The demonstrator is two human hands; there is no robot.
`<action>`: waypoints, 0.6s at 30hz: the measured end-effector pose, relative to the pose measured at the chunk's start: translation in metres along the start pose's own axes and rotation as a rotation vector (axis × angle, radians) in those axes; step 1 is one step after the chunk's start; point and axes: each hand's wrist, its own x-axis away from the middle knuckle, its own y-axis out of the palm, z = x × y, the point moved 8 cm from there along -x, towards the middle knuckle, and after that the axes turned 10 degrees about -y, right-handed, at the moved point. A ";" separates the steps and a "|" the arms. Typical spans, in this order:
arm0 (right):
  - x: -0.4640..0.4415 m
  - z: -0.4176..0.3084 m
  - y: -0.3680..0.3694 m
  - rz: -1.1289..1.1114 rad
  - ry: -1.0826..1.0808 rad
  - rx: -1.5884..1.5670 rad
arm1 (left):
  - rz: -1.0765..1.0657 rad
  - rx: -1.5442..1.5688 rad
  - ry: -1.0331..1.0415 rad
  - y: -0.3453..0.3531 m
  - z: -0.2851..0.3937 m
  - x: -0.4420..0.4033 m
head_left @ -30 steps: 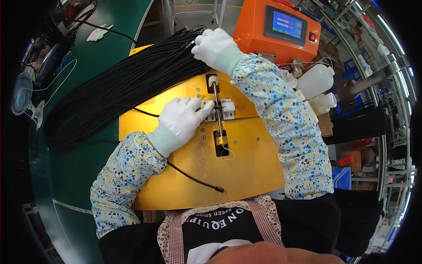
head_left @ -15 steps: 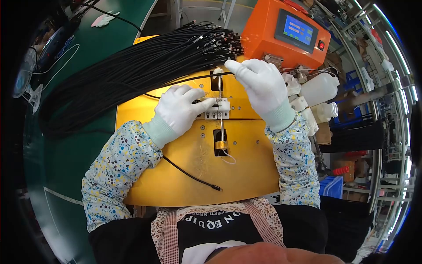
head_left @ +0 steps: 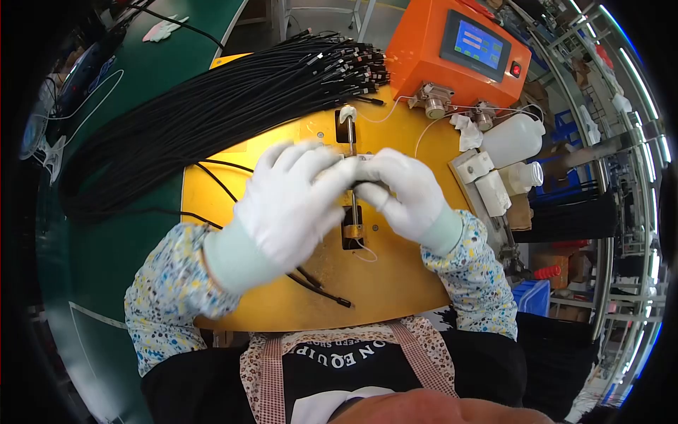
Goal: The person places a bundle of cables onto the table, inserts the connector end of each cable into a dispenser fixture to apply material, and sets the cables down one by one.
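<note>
My left hand (head_left: 286,194), in a white glove, is over the yellow plate (head_left: 395,275), its fingers blurred by motion and meeting the right fingertips. Gloved too, my right hand (head_left: 399,185) has its fingers closed over the middle of the small metal fixture (head_left: 351,145); a dark bit shows between them, too hidden to name. A large bundle of black cables (head_left: 212,120) lies across the back left of the plate. Under my left hand run loose black cables, one with its connector end (head_left: 343,302) near the plate's front.
An orange machine with a lit screen (head_left: 477,44) stands at the back right. Beside it are a white plastic jug (head_left: 512,134), a small open bottle (head_left: 524,177) and white blocks. A green table (head_left: 92,275) extends on the left, with a small fan and a glove.
My right hand has come from the bundle's connector ends down to the fixture. My left hand has lifted and turned towards it. A second cable end now shows near the plate's front.
</note>
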 end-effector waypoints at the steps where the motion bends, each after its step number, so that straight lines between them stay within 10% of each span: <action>1: 0.003 -0.001 0.002 -0.013 0.016 -0.038 | -0.179 0.113 -0.140 0.025 -0.024 0.001; 18: 0.016 0.004 0.014 0.100 0.013 -0.094 | -0.246 0.479 -0.100 0.062 -0.042 0.005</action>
